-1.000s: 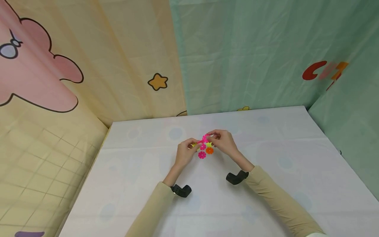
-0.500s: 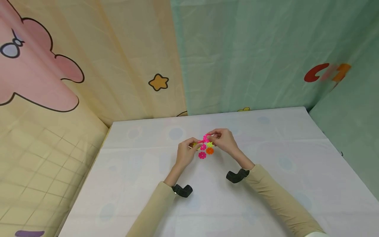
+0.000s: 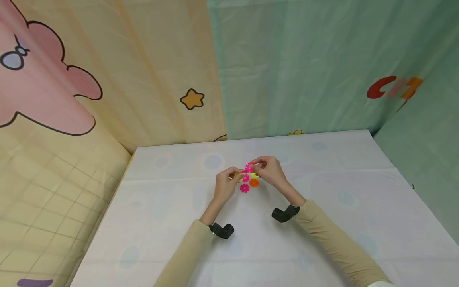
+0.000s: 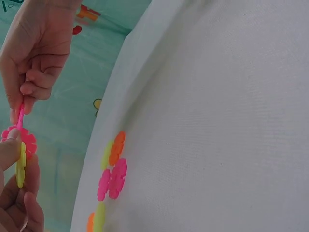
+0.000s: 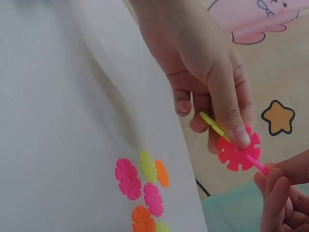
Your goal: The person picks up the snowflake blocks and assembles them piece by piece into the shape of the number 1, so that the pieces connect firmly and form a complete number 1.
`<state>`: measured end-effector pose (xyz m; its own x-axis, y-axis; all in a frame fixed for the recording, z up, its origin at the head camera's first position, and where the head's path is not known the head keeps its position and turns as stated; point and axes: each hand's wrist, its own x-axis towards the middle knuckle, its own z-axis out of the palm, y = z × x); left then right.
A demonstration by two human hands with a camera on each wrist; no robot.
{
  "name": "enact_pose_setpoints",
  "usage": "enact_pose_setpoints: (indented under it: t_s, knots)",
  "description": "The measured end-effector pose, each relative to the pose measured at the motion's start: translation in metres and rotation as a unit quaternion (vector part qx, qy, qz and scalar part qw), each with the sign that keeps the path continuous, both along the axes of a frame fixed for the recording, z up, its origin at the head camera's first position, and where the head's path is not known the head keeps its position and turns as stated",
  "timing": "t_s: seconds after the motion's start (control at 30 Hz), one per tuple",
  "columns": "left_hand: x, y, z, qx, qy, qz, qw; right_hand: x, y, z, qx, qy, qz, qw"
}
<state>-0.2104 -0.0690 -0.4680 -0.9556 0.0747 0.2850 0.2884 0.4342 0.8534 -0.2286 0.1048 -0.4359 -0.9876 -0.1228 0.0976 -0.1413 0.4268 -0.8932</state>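
Note:
My left hand (image 3: 224, 186) pinches a pink notched snowflake disc (image 5: 228, 154) between thumb and fingers. A yellow disc (image 5: 212, 124) stands crosswise against that pink one. My right hand (image 3: 270, 172) pinches a second pink snowflake disc (image 3: 248, 166), seen edge-on in both wrist views. Its edge meets the left hand's pink disc; whether the notches are locked together cannot be told. Both hands are raised above the table, close together. Fingers cover part of each held disc.
On the white table (image 3: 305, 247) below the hands lie several loose discs, among them a pink disc (image 3: 245, 187), an orange disc (image 3: 254, 182) and a yellow disc (image 5: 148, 166). Printed curtains (image 3: 265, 71) stand behind the table's far edge.
Both hands keep their grip on the discs and stay almost in place. The right wrist has shifted very slightly to the left.

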Motion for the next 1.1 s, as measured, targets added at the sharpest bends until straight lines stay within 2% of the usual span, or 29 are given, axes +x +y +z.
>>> enact_pose_setpoints:
  t_s: [0.2, 0.6, 0.87, 1.1]
  knots:
    - [0.001, 0.000, 0.000, -0.006, -0.012, 0.001, 0.9999, 0.002, -0.001, 0.001, 0.001, -0.015, 0.000, 1.000]
    - [0.002, -0.003, -0.005, -0.008, -0.016, 0.011, 0.9998, -0.001, 0.002, -0.002, -0.026, -0.051, 0.025, 0.998]
    - [0.002, -0.003, -0.002, -0.023, -0.015, 0.011, 0.9996, -0.002, 0.009, 0.002, -0.020, -0.066, 0.050, 0.996]
    - [0.003, -0.002, 0.000, -0.021, -0.018, -0.001, 0.9996, -0.003, 0.008, 0.002, -0.026, -0.078, 0.040, 0.996]
